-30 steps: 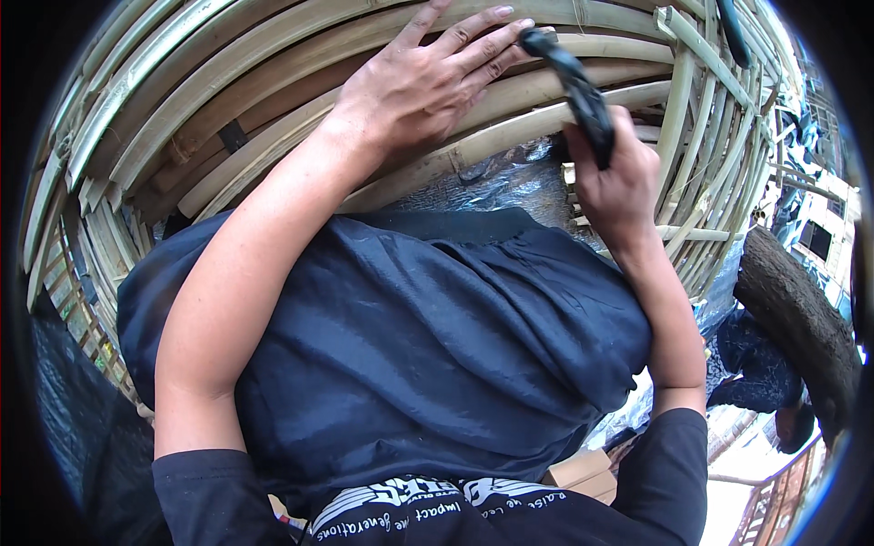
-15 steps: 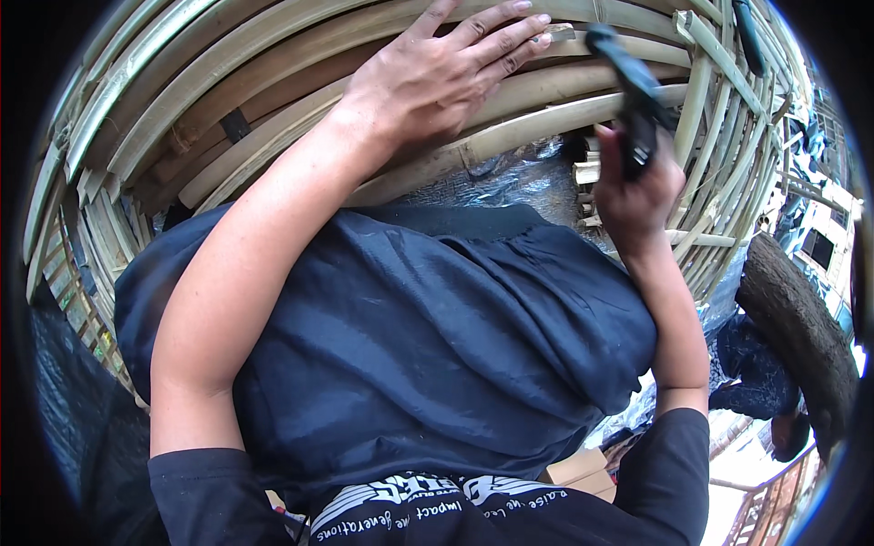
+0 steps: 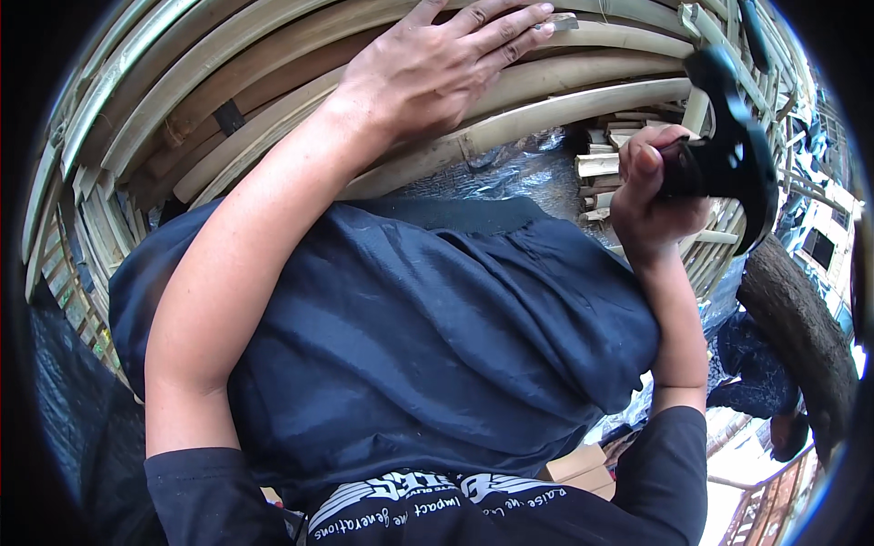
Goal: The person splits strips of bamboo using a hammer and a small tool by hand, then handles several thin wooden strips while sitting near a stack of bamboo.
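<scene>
My left hand [image 3: 428, 73] lies across the curved bamboo slats [image 3: 537, 77], its fingers stretched out and a little apart. Its fingertips meet a small flat grey-brown piece [image 3: 560, 22] on the slats; whether they pinch it cannot be told, and the thumb is hidden. Over at the right, my right hand [image 3: 655, 200] is closed round the grip of a black claw hammer [image 3: 728, 168]. The hammer is raised above the bamboo, its large curved head close to the camera and slightly blurred.
Short cut bamboo pieces [image 3: 601, 166] are stacked beyond my right knee. Silvery plastic sheeting [image 3: 492, 168] lies under the slats. At the right are a thick log [image 3: 797, 318] and a person in dark clothes [image 3: 756, 364]. A dark tool [image 3: 754, 36] rests at the upper right.
My right hand has swung the hammer up and to the right, turning its head toward the camera. The left hand stays nearly in place on the slats.
</scene>
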### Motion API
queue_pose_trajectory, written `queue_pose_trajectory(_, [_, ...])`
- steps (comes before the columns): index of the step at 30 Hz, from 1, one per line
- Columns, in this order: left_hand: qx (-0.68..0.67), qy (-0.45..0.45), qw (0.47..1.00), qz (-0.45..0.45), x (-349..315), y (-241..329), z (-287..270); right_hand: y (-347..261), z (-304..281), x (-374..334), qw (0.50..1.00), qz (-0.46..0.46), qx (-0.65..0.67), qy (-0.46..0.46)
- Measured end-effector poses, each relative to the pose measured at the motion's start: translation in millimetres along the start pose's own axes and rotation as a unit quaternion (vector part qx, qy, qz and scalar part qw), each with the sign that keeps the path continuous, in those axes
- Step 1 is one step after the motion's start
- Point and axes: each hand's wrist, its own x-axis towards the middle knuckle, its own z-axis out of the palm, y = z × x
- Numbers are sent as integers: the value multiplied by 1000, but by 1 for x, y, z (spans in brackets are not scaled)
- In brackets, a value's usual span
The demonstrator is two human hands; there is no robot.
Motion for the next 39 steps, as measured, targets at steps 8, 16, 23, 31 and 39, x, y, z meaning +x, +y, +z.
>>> queue_pose_trajectory(8, [6, -28, 1000, 13, 2, -4, 6, -4, -5, -1, 999, 35, -8, -21])
queue_pose_trajectory(16, [19, 1, 1000, 1, 1, 0, 11, -1, -3, 2, 999, 30, -18, -26])
queue_pose_trajectory(23, [16, -11, 1000, 1, -4, -4, 4, -2, 10, 12, 981, 15, -116, -158])
queue_pose_trajectory(31, [3, -8, 1000, -2, -3, -1, 8, -1, 13, 16, 981, 8, -121, -150])
queue_pose_trajectory(39, [17, -22, 1000, 2, -3, 0, 7, -1, 8, 12, 977, 40, -128, -168])
